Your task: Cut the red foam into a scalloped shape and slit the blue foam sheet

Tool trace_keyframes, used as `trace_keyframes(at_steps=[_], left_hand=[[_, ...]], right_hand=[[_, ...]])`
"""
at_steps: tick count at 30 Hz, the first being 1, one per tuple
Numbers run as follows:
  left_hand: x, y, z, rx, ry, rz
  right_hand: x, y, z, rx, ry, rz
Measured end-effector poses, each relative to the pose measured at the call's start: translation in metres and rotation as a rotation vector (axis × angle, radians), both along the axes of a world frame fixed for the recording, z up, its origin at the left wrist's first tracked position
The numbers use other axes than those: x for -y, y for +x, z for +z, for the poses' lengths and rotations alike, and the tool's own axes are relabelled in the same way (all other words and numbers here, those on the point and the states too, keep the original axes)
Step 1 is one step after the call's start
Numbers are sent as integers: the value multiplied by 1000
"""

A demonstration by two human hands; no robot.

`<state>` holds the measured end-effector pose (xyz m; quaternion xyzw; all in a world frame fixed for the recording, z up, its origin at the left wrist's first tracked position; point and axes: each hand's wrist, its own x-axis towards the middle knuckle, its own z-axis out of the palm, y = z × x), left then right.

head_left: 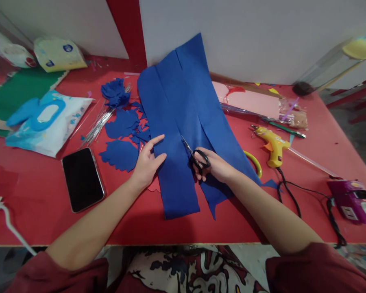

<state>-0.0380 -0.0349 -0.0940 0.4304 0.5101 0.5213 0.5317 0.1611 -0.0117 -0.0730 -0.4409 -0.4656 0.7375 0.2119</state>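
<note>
A large blue sheet (183, 97) lies on the red table, its far edge raised against the wall, with several slits cut in it. My right hand (208, 163) is closed round the black handles of the scissors (187, 145), whose blades point away from me along a cut in the sheet. My left hand (149, 162) rests on the sheet's left edge, thumb and index finger apart, holding nothing. Left of it lie blue cut petal shapes (122, 154), small blue scraps, a blue ruffled flower (115, 93) and a bundle of thin wires (100, 124).
A phone (83, 180) and a wipes pack (50, 122) lie at left, near a green sheet (21, 91). At right are a yellow glue gun (272, 145) with its cable, a yellow ring (254, 162), a green cutter (286, 129), pink sheets (250, 99) and a purple box (354, 201).
</note>
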Motion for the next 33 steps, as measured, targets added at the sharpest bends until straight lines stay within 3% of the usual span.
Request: trace_keyframes(at_steps=[7,12,23,33], left_hand=[[0,0,3,-30,-66,-84],[0,-2,-3,-115,-80,-152],[-2,-4,-6,-179,30,-118],[-2,-2,0,-259,7,-124]], right_hand=[[5,12,0,-9,-34,73],[8,7,2,-19,-72,-8],[11,-1,7,-13,-43,-43],[9,-5,6,27,-13,-67]])
